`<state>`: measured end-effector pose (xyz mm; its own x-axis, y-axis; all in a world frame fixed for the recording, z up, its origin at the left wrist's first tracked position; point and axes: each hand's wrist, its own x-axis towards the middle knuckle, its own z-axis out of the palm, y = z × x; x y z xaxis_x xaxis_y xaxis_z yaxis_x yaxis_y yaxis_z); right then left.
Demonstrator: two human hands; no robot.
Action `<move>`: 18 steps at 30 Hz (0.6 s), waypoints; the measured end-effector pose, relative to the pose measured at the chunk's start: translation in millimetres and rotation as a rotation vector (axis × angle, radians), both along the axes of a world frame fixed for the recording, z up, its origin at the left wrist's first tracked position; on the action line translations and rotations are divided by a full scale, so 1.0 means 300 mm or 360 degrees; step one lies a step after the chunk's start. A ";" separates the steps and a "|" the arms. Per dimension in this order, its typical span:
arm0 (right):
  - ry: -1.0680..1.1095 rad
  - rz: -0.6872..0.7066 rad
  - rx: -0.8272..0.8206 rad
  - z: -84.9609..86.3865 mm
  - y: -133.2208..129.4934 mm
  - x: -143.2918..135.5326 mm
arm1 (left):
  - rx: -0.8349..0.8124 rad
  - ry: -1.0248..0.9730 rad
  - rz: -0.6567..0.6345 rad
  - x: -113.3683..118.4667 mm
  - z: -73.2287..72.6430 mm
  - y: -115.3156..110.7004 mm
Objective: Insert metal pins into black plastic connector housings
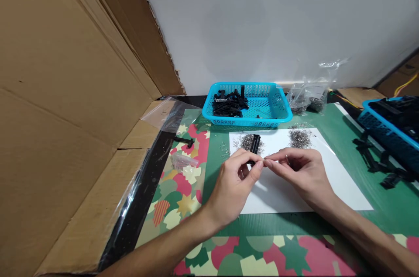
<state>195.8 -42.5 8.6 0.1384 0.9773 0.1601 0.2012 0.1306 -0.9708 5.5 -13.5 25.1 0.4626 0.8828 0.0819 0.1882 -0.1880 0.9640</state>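
My left hand [234, 183] is closed on a black plastic part [255, 143], whose slotted end points up and away past the fingers. Its thumb and forefinger meet the fingertips of my right hand [299, 174]. That hand is pinched shut; whatever lies between its fingertips is too small to make out. A tiny metallic glint shows by its curled fingers. Beneath both hands is a white sheet [278, 200]. One pile of small wiry metal pieces [246, 142] lies behind my left hand, another pile of metal pieces [299, 138] behind my right.
A blue basket [247, 121] at the back holds black plastic parts. Beside it stand clear bags [310, 95] of metal pieces. Another blue basket [389, 126] is at right, with loose black parts [376, 159] near it. Cardboard [65, 71] walls the left side.
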 end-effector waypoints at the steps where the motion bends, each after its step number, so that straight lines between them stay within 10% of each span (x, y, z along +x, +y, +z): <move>1: -0.0010 0.0012 0.0001 -0.002 0.002 0.001 | 0.0014 0.0025 -0.0002 -0.001 0.000 0.000; 18: -0.0015 0.0625 -0.0539 0.007 0.032 0.084 | 0.0056 0.0193 -0.0123 -0.005 -0.001 0.009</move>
